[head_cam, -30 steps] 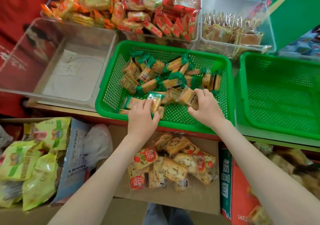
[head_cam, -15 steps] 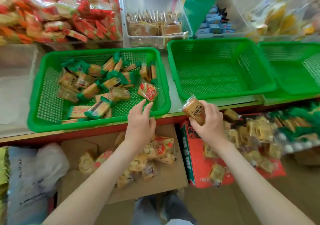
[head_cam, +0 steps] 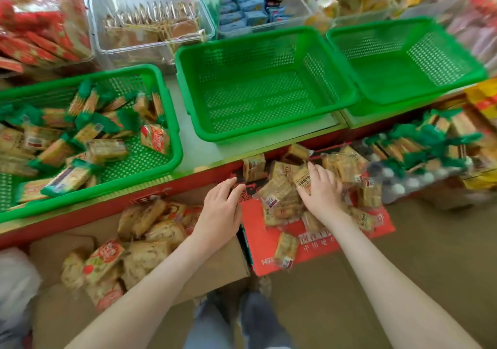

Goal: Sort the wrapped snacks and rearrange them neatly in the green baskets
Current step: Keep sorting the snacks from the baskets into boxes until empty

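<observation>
3 green baskets [head_cam: 187, 93]. L hand [head_cam: 219, 214] slack; R hand [head_cam: 321, 191] grips 1 snack [head_cam: 301, 179].

Mid basket [head_cam: 255, 98]: green mesh, upright, empty. Left of it, left basket [head_cam: 139, 160], same kind, with a jumble of green-ended packs [head_cam: 88, 130] and one red-printed pack [head_cam: 156, 138] at the side near mid basket. Right basket [head_cam: 403, 71] touches mid basket's right rim, empty. Below mid basket, heap of brown packs [head_cam: 279, 198]; my right hand [head_cam: 320, 187] rests on it, one pack [head_cam: 302, 180] against my thumb, pinch unclear. Below-left, red-labelled packs [head_cam: 150, 230].
</observation>
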Tool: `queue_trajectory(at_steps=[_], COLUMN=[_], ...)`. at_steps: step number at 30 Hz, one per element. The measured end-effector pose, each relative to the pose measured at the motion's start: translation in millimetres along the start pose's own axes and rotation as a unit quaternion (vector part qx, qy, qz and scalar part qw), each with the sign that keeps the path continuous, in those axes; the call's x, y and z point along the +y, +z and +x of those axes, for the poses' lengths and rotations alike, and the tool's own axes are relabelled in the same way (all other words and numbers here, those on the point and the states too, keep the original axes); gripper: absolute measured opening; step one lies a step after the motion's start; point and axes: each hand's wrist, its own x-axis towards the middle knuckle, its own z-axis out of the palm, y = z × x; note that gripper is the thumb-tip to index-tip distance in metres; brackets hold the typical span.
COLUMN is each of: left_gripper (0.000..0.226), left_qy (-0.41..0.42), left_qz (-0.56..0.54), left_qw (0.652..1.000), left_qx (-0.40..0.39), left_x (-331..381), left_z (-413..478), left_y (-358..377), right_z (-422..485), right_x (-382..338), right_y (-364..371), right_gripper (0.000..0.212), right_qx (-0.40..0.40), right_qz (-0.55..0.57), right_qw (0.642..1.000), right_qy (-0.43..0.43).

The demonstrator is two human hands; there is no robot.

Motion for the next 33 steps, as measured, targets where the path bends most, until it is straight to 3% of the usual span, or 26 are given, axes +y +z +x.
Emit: queue_trajectory(at_steps=[7, 12, 15, 18, 21, 23, 28, 33], left_gripper=[0.035, 0.031, 0.037, 0.052, 0.055, 0.053, 0.057, 0.061], left_qy=[-0.015, -0.090, -0.133, -0.118, -0.119, -0.120, -0.130, -0.183], left_qz=[-0.032, -0.008, 0.067, 0.164, 0.222, 0.252, 0.267, 0.203], left_qw=[0.996, 0.985, 0.986, 0.979, 0.958, 0.943, 0.941, 0.958], left_qx=[0.083, 0.146, 0.081, -0.025, -0.140, -0.183, -0.161, -0.087], left_x=[-37, -121, -188, -243, -277, -289, -290, -293], left_z=[6, 11, 15, 24, 34, 39, 44, 24], left_y=[-47, -104, -124, -135, -134, -131, -127, -132], right_z=[19, 40, 54, 66, 80, 90, 121, 137], right_x=[-62, -161, -231, -295, -344, -365, -396, -407], right_y=[-21, -35, -30, -16, 6, 20, 39, 49], right_gripper=[0.050, 0.048, 0.051, 0.060, 0.073, 0.078, 0.086, 0.085], right_qx=[0.141, 0.148, 0.114, 0.053, -0.050, -0.053, 0.003, 0.018], right_qz=[0.117, 0.160, 0.161, 0.121, 0.102, 0.043, -0.057, -0.151], right_qw=[0.971, 0.928, 0.907, 0.897, 0.907, 0.920, 0.952, 0.948], right_qy=[-0.151, -0.304, -0.372, -0.421, -0.405, -0.386, -0.302, -0.280])
